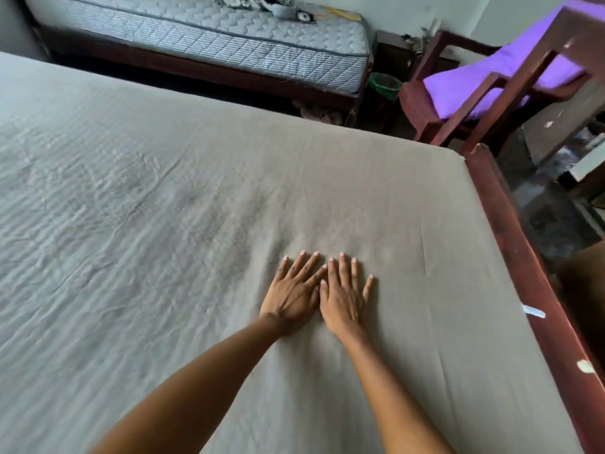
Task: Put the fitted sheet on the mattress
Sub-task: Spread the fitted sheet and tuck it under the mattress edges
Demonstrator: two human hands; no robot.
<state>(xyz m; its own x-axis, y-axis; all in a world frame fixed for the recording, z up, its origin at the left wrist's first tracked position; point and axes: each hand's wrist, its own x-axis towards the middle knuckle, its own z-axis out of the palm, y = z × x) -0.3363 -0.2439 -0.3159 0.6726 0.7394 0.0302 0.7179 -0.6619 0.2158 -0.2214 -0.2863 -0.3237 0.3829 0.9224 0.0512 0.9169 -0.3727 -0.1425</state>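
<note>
fitted sheet: grey-green, spread over the whole top of the mattress, which it hides; creased and rippled on the left, smoother toward the right, drawn over the far right corner.
spare mattress: bare and quilted, on a dark wooden base beyond the bed, well apart from the hands.
left hand: palm down on the sheet, grip wide, fingers straight and spread, holding nothing.
right hand: flat on the sheet just beside the left one (whether the two touch is hard to tell), grip wide too, holding nothing.
green basket: on the floor between the spare mattress and the chair.
chair: dark red wood, past the bed's far right corner.
purple cushion: lying on the chair's seat.
bed frame: red-brown wooden rail along the sheet's right edge, paint chipped in spots.
</note>
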